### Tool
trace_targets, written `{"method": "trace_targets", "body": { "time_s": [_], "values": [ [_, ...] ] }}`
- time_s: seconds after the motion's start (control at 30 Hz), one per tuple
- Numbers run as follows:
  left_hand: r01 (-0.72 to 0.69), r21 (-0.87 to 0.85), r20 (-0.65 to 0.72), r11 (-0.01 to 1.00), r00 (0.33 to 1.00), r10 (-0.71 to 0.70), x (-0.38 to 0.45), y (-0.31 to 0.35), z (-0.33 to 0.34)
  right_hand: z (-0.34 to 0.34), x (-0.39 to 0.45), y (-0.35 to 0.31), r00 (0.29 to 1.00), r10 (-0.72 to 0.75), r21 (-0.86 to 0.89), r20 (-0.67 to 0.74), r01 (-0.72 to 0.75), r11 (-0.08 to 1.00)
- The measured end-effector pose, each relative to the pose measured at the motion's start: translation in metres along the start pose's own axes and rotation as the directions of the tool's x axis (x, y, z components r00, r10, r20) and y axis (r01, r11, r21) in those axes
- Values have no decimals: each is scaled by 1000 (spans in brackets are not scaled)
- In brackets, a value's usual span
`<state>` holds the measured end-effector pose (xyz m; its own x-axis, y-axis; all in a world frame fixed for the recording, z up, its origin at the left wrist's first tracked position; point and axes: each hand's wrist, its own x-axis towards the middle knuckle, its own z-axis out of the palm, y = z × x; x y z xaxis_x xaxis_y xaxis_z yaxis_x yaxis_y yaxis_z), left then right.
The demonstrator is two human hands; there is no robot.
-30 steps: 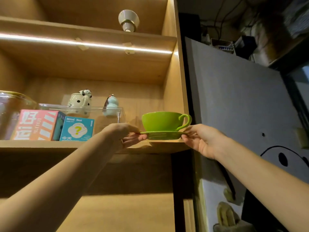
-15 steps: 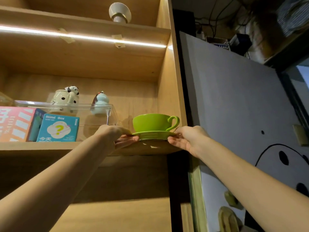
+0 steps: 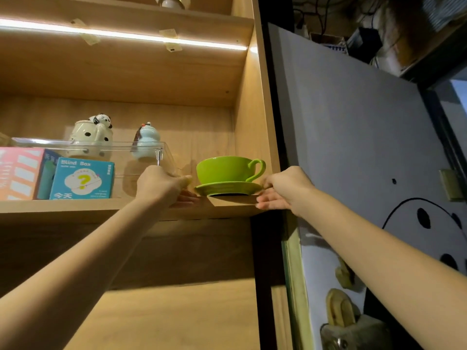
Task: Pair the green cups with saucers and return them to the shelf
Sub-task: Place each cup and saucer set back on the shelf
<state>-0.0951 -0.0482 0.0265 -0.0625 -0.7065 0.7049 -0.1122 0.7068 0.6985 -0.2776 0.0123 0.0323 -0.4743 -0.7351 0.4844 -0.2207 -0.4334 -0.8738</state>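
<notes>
One green cup [image 3: 227,169] sits upright on one green saucer [image 3: 227,189], at the front right corner of the shelf [image 3: 106,205]. Left hand [image 3: 164,185] and right hand [image 3: 283,189] sit at the saucer's two edges, fingers loose and part open; can't tell if either actually grips the rim. Risk, my guess: the saucer is close to the shelf lip, so a finger snagging the rim on release could drag the pair off. One clear bin [image 3: 149,157] to the left, two boxes, two figurines.
</notes>
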Motion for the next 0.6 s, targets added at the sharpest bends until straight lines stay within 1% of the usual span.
{"method": "trace_targets", "body": {
  "time_s": [0.03, 0.07, 0.1, 0.13, 0.17, 0.2, 0.27, 0.3, 0.33, 0.4, 0.5, 0.53, 0.6],
  "values": [
    [-124, 133, -79, 983, 988, 135, -4, -1, 1, -5, 0, 5, 998, -40, -31, -46, 39, 999],
    [-246, 277, -151, 929, 944, 295, -9, -5, 2, -10, -2, 11, 981, -155, -135, -116, 140, 981],
    [-360, 407, -162, 839, 876, 454, -17, -11, 3, -14, -9, 19, 928, -341, -300, -149, 286, 910],
    [-424, 495, -112, 759, 834, 539, -26, -16, 5, -16, -19, 28, 857, -504, -412, -106, 423, 807],
    [-460, 521, -37, 719, 829, 558, -34, -21, 6, -16, -28, 38, 810, -586, -448, -16, 518, 729],
    [-491, 532, 54, 690, 833, 550, -40, -27, 8, -16, -38, 47, 798, -596, -444, 91, 569, 693],
    [-536, 574, 199, 619, 825, 530, -44, -38, 12, -14, -44, 61, 811, -525, -418, 258, 583, 696],
    [-549, 598, 226, 584, 815, 534, -42, -45, 13, -12, -42, 68, 820, -481, -451, 311, 572, 685],
    [-551, 625, 239, 553, 809, 537, -40, -50, 13, -10, -40, 72, 824, -457, -502, 335, 567, 653],
    [-542, 662, 242, 517, 808, 537, -36, -55, 13, -5, -36, 77, 811, -482, -556, 332, 581, 594],
    [-531, 687, 217, 496, 802, 557, -33, -59, 14, -2, -32, 76, 786, -587, -477, 194, 598, 644],
    [-528, 688, 210, 497, 801, 560, -32, -60, 15, -2, -32, 73, 779, -598, -465, 187, 607, 645],
    [-525, 689, 197, 500, 799, 568, -32, -63, 17, -2, -27, 69, 767, -586, -533, 260, 620, 576]
  ]
}}
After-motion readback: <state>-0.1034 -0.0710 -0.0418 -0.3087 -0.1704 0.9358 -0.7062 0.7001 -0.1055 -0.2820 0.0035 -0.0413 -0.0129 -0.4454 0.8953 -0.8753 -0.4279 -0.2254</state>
